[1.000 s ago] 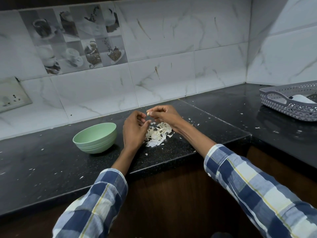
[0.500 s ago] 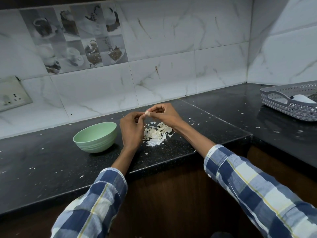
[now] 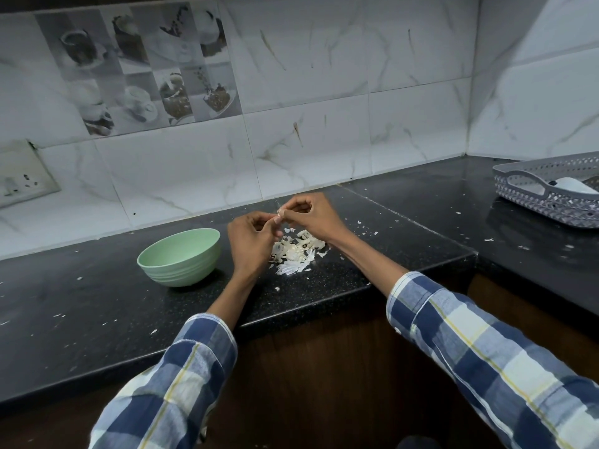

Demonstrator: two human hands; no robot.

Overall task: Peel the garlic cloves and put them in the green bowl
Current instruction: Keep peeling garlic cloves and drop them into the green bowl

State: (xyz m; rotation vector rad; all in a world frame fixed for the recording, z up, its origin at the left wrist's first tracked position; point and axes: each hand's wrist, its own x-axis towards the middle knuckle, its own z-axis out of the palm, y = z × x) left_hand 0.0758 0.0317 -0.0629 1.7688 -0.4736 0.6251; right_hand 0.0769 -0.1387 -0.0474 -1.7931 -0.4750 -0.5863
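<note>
You are pinching a garlic clove point(image 3: 280, 212) between the fingers of your left hand point(image 3: 251, 243) and right hand point(image 3: 312, 215), both curled tight around it, hovering just above the pile of peels point(image 3: 296, 251). The green bowl point(image 3: 180, 257) is sitting just left of your left fingers, apart from them. The counter point(image 3: 97, 306) edge is running near your wrists, with bare counter lying beyond the bowl

Dim, soft indoor light falls from above, the black countertop point(image 3: 421, 202) shows faint sheen, and wide-angle distortion bends the edges.
</note>
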